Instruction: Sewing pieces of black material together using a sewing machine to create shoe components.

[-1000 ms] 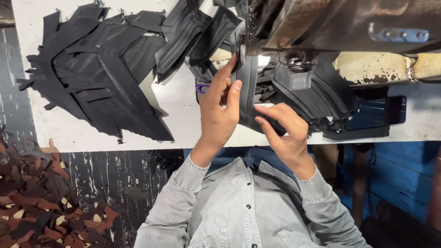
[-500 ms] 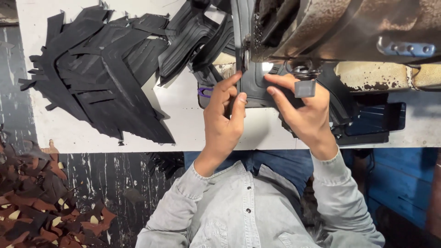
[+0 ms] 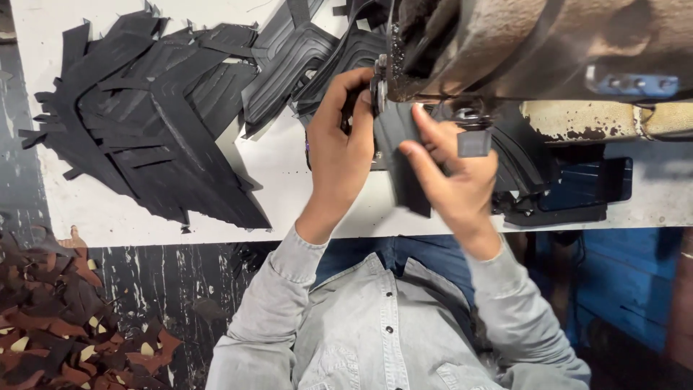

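Two hands, the left hand point(image 3: 339, 155) and the right hand point(image 3: 451, 177), share one dark piece point(image 3: 404, 155) under one sewing machine point(image 3: 534, 50). Two heaps of black pieces point(image 3: 151, 115) point(image 3: 310, 54) lie on one white table point(image 3: 289, 188).

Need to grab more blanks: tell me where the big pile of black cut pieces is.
In the head view the pile of black cut pieces lies on the white table, to the left of the left hand and the sewing machine.
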